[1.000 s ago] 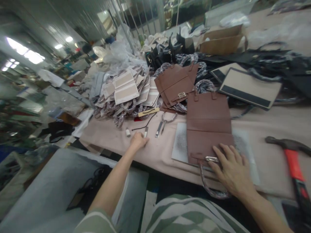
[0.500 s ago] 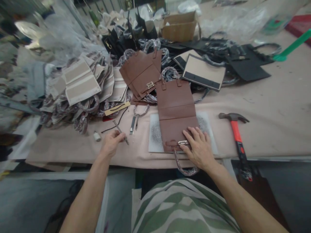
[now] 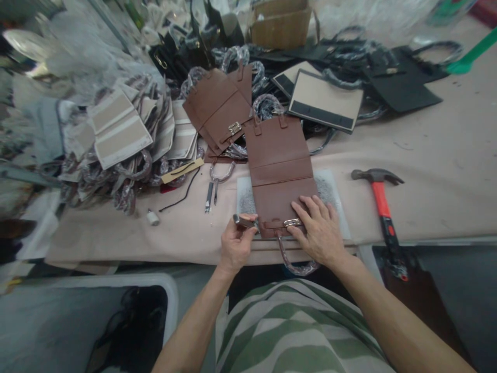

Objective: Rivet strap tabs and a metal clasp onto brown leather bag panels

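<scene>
A slim metal punch [image 3: 243,221] is pinched in my left hand [image 3: 235,243], its flared end up. Its lower end is by the left edge of a brown leather bag panel [image 3: 282,168]. My right hand [image 3: 319,228] lies flat on the panel's lower right part, fingers spread, thumb beside a silver clasp [image 3: 292,223]. From the panel's near edge a plastic-wrapped handle [image 3: 297,267] hangs over the table edge. Beneath the panel is a pale slab [image 3: 329,189] with dark, worn patches.
A claw hammer [image 3: 380,202] with a red and black handle lies at right. Small nippers [image 3: 208,197] and a white bottle [image 3: 152,217] are at left. Behind lie beige panels [image 3: 123,127], more brown panels [image 3: 217,103], black bag parts [image 3: 404,83] and a cardboard box [image 3: 279,26].
My left hand has carried the punch rightward, from beside the nippers to the panel's left edge, and turned it. My right hand stays on the panel. The view has shifted slightly.
</scene>
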Demonstrator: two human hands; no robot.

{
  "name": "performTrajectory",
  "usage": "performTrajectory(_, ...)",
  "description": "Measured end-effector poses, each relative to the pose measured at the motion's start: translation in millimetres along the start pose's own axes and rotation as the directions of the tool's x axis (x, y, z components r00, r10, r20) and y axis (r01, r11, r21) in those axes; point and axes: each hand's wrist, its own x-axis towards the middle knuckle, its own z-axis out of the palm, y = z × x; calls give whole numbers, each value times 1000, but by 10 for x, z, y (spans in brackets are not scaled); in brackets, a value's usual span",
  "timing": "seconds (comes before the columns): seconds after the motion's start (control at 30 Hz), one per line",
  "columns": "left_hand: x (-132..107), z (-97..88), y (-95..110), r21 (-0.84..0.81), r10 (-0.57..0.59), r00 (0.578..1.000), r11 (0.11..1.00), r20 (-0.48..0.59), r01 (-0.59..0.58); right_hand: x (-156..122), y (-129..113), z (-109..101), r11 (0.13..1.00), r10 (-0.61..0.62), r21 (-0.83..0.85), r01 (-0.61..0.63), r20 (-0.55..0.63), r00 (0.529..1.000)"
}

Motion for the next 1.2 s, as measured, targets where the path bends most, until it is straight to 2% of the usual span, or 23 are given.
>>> performTrajectory(0.23, -9, -92, -20, 147, 50, 998, 988, 26, -53, 9, -3, -2, 1000, 5, 28, -5, -12, 1000)
performTrajectory(0.37, 2, -83, 22, 106, 71, 997, 992, 17, -73, 7, 2, 5, 999, 5, 34, -5, -16, 1000)
performTrajectory(0.5, 27, 11, 32, 37, 120, 991, 992, 52, -122, 0, 10, 21, 999, 6, 37, -5, -21, 1000)
performTrajectory(0.7, 62, 121, -32, 57, 230, 966, 970, 120, -238, -6, 8, 15, 999, 13, 46, -12, -15, 1000)
performTrajectory(0.97, 55, 122, -44, 41, 285, 946, 955, 155, -295, -2, 0, 5, 999, 18, 44, -17, -14, 1000)
performTrajectory(1.2, 54, 142, -53, 71, 330, 914, 932, 235, -355, 2, -4, -5, 999, 24, 30, -24, 1, 1000)
